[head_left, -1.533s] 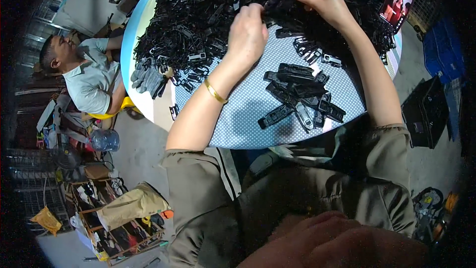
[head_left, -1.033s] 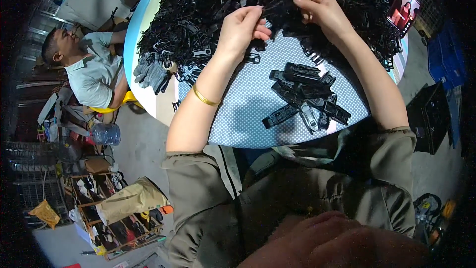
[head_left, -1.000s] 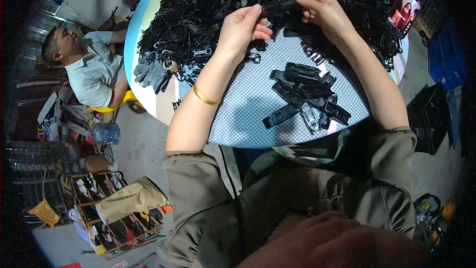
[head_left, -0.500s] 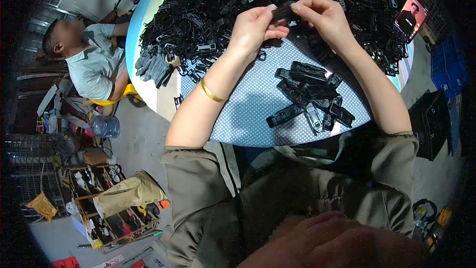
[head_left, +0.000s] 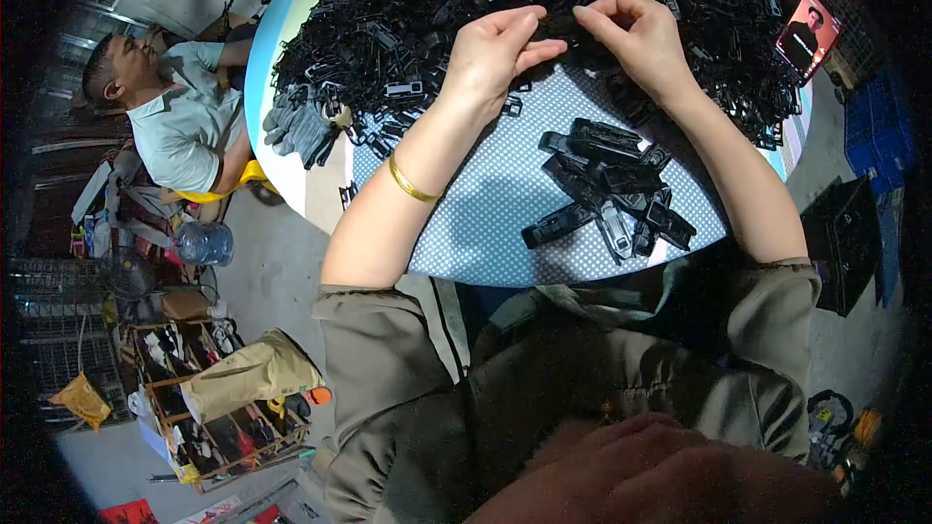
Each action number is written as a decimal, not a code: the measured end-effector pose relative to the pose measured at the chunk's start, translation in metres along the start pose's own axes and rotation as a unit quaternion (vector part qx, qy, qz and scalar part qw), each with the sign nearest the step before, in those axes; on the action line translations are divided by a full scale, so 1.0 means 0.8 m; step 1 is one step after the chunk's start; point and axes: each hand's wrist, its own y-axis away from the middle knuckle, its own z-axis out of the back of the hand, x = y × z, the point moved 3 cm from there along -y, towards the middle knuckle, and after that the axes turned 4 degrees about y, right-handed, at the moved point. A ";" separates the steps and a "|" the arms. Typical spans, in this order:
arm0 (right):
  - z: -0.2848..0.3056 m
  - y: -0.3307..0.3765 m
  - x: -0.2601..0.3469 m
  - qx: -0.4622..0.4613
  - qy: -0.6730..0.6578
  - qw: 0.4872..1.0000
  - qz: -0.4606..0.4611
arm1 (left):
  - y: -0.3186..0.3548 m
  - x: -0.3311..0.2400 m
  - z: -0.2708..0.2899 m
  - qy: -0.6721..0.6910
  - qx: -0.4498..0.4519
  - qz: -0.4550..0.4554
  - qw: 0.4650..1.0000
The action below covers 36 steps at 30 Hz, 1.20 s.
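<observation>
Over the near edge of a heap of black plastic clip-like parts (head_left: 388, 39), my left hand (head_left: 488, 53) has its thumb and forefinger pressed together. Facing it, my right hand (head_left: 641, 39) is curled, with thumb and fingers drawn in. Whatever lies between the fingertips is dark and blends into the heap, so I cannot make it out. Closer to me, a small pile of longer black plastic parts (head_left: 607, 170) sits on the patterned table top (head_left: 485, 233). One part in it looks grey-white. A gold bangle (head_left: 413, 180) circles my left wrist.
Grey gloves (head_left: 301, 126) lie at the table's left side. A lit screen (head_left: 806, 34) stands at the right edge. One person (head_left: 180, 126) sits to the left. A wooden rack (head_left: 218, 408), a water bottle (head_left: 206, 245), blue crates (head_left: 877, 126) and a black box (head_left: 843, 243) surround the table.
The dark part seen between my fingertips before no longer stands out from the heap. My hands have barely shifted. The person on the left has tilted their head up slightly.
</observation>
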 end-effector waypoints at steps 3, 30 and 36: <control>0.000 0.000 -0.002 0.017 -0.014 0.999 -0.029 | -0.002 0.006 0.002 0.055 -0.028 -0.006 0.998; -0.002 0.006 0.001 0.172 0.338 0.906 0.189 | 0.007 -0.035 0.008 0.085 0.013 -0.070 0.994; -0.002 0.009 0.014 0.209 0.353 0.896 0.171 | 0.006 -0.033 0.019 0.072 -0.024 -0.058 0.995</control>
